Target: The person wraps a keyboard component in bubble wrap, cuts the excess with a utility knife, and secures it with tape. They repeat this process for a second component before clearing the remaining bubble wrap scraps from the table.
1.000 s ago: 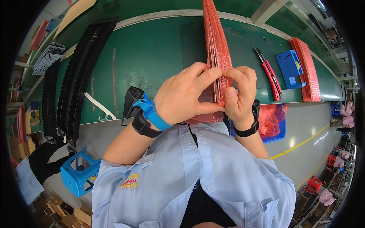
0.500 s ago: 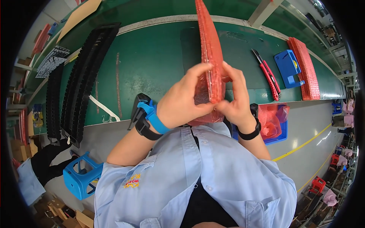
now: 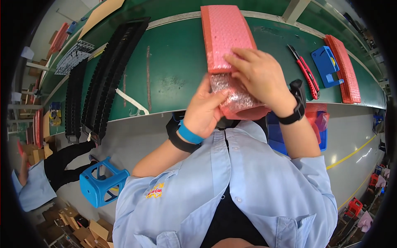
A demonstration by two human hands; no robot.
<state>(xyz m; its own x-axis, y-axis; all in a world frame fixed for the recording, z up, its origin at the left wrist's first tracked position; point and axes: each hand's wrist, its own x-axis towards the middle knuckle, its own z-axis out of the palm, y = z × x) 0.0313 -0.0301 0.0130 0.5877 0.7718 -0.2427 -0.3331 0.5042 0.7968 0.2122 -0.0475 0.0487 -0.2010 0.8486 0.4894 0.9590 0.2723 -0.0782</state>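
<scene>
A pink bubble-wrap package [image 3: 231, 29] lies flat on the green workbench [image 3: 178, 70], its length pointing away from me. Its near end is a loose, see-through wrap flap [image 3: 237, 91] that hangs toward the bench's front edge. My left hand [image 3: 205, 106] is closed on the left side of this flap, thumb on top and other fingers partly hidden behind it. Across the package's near right part lies my right hand [image 3: 262, 78], fingers slightly bent and apart, touching the wrap; its thumb side is partly hidden.
To the right lie a red utility knife [image 3: 305, 74], a blue tape dispenser [image 3: 324, 66] and another pink package [image 3: 344, 70]. Long black slotted strips [image 3: 109, 74] and a white strip [image 3: 131, 101] are on the left. A blue bin [image 3: 279, 134] stands below the edge; a blue stool [image 3: 101, 182] stands behind left.
The package, held up on its edge before, now lies flat with its broad face up. My right hand has moved onto its top; my left hand has shifted to the flap's left side.
</scene>
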